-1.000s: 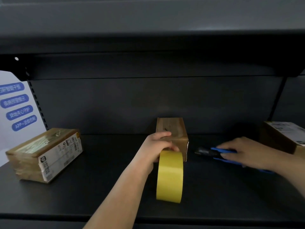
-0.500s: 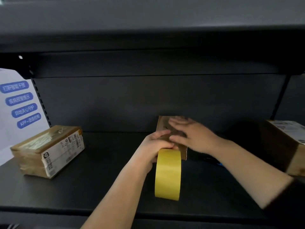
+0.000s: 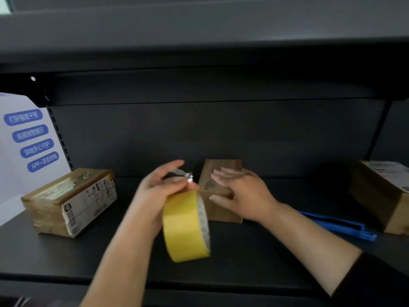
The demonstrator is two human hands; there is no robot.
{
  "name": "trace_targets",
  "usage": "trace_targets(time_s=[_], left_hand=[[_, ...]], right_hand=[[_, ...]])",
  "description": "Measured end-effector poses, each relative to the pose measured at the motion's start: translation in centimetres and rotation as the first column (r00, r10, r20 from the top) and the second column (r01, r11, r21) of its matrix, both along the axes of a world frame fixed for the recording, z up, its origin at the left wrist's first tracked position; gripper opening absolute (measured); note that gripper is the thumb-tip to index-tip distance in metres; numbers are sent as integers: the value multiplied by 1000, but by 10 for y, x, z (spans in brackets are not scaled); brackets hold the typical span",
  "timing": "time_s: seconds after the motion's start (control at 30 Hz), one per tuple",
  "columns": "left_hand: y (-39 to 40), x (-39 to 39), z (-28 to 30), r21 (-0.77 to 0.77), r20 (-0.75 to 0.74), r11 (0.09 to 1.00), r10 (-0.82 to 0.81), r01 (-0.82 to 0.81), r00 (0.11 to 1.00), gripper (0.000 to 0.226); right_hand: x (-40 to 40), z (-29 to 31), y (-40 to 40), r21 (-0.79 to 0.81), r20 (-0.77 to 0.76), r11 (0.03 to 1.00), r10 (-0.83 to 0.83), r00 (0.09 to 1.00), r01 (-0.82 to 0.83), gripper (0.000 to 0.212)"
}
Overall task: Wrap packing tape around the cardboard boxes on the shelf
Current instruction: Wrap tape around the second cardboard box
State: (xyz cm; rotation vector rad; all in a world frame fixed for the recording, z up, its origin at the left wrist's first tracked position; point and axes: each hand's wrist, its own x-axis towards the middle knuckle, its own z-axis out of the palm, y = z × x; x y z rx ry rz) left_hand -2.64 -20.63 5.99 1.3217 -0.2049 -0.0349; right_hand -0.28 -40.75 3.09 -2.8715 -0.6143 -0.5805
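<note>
A small cardboard box point(image 3: 223, 209) stands in the middle of the dark shelf point(image 3: 265, 258). My right hand point(image 3: 239, 191) lies flat against its top and front, fingers straight. My left hand point(image 3: 161, 191) grips a yellow roll of packing tape point(image 3: 186, 227) just left of the box, lifted off the shelf and tilted. A short clear strip of tape runs from the roll toward the box edge. A taped box with labels point(image 3: 68, 202) lies at the left, and another box point(image 3: 382, 193) at the right edge.
A blue-handled cutter point(image 3: 336, 224) lies on the shelf between the middle box and the right box. A white sign with blue labels point(image 3: 28, 140) stands at the far left. An upper shelf point(image 3: 199, 52) hangs close overhead.
My right hand left the blue cutter and came to rest on the middle box. My left hand lifted and tilted the tape roll, pulling it leftward off the box edge.
</note>
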Motion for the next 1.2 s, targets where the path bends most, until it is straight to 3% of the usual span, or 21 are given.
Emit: trace_targets(time_s=[0.2,0.27,0.33,0.4,0.47,0.53,0.6,0.7,0.73,0.8,0.87,0.97,1.03,1.1,1.2], left_hand=[[61,-21,26,1,288,998,67,-70,955,22],[64,-25,34,29,411,997,56,-74,910,29],[57,-28,41,62,487,994,48,-90,872,36],[38,-28,43,125,550,981,54,-146,834,32],[20,-25,40,143,607,968,79,-207,791,36],[-1,-26,36,113,559,982,65,-153,827,44],[-23,-32,32,201,562,971,-7,-129,827,44],[-52,-34,24,309,563,926,7,-218,827,14],[-61,-33,22,349,566,903,12,-253,824,7],[-82,-30,13,454,565,831,10,-320,825,14],[-105,-30,5,553,548,744,15,-376,836,17],[-144,-29,-2,642,556,614,40,-459,830,25],[-167,-26,0,689,585,508,32,-517,811,30],[-188,-22,5,719,609,417,6,-555,793,30],[-217,-13,8,786,580,289,-39,-546,814,27]], right_hand=[[-33,-5,51,-18,29,992,124,992,-124,65],[-38,1,52,-19,-21,992,121,992,-122,71],[-48,9,34,81,-30,991,105,994,-103,76],[-59,14,-4,182,33,983,-30,999,24,73],[-73,13,-56,87,20,960,-270,963,268,65],[-87,7,-103,-124,-154,881,-471,869,456,61],[-97,-3,-132,-265,-283,849,-521,805,456,55],[-100,-15,-154,-258,-284,884,-455,844,390,49],[-100,-17,-158,-232,-284,900,-425,860,368,50],[-104,-20,-167,-146,-308,937,-347,886,316,51],[-114,-19,-182,78,-258,965,-225,940,252,47],[-144,-4,-224,553,73,832,-113,991,54,35],[-165,6,-263,736,260,674,-206,943,-56,37],[-176,11,-308,822,321,564,-350,880,-76,35],[-172,5,-364,842,196,528,-484,853,106,35]])
